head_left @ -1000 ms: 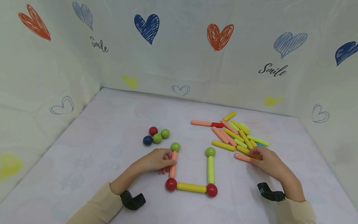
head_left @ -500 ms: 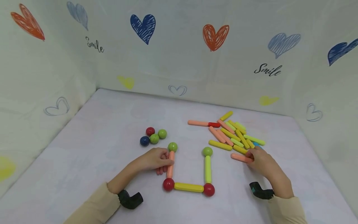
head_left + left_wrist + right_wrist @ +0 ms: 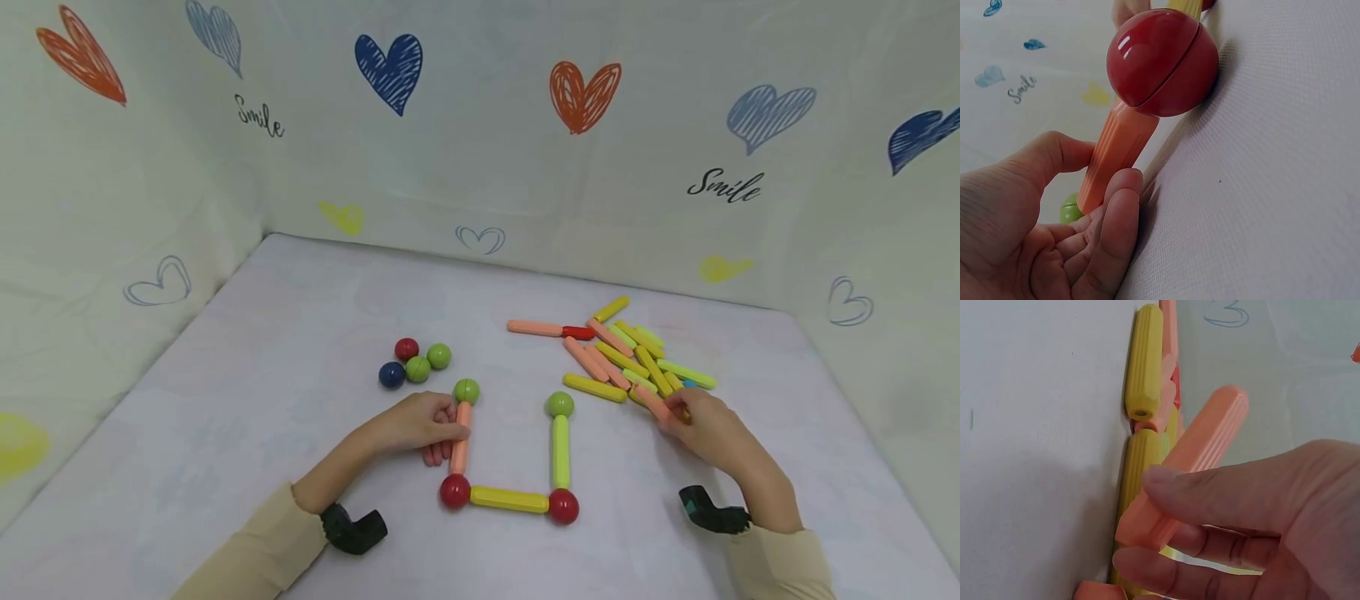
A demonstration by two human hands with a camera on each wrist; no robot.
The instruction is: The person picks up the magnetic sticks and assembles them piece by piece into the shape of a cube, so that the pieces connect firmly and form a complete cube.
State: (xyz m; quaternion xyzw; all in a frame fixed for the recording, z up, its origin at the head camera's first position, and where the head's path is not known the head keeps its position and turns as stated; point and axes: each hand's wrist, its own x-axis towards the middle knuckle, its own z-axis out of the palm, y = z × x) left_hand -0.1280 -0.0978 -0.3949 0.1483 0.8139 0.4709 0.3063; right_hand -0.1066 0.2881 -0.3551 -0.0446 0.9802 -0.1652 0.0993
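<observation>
Loose balls (image 3: 417, 369) lie at twelve o'clock from the left hand (image 3: 417, 427), which grips a pink rod (image 3: 461, 442) running twelve to six, green ball (image 3: 467, 391) to red ball (image 3: 455, 492). A yellow rod (image 3: 510, 499) heads toward three; past another red ball (image 3: 563, 506), a lime rod (image 3: 561, 452) points to twelve, to another green ball (image 3: 560, 404). The second pink rod (image 3: 650, 402), pinched by the right hand (image 3: 708, 429), points to ten; the gap between those green balls lies at nine, nearer the left hand

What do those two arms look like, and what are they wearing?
They are a person's: the left grip and right grip are bare hands without gloves. The left sleeve and right sleeve are plain beige. A black, bent left wrist piece and similar right wrist piece sit by the cuffs; the right one has a small teal mark.
</observation>
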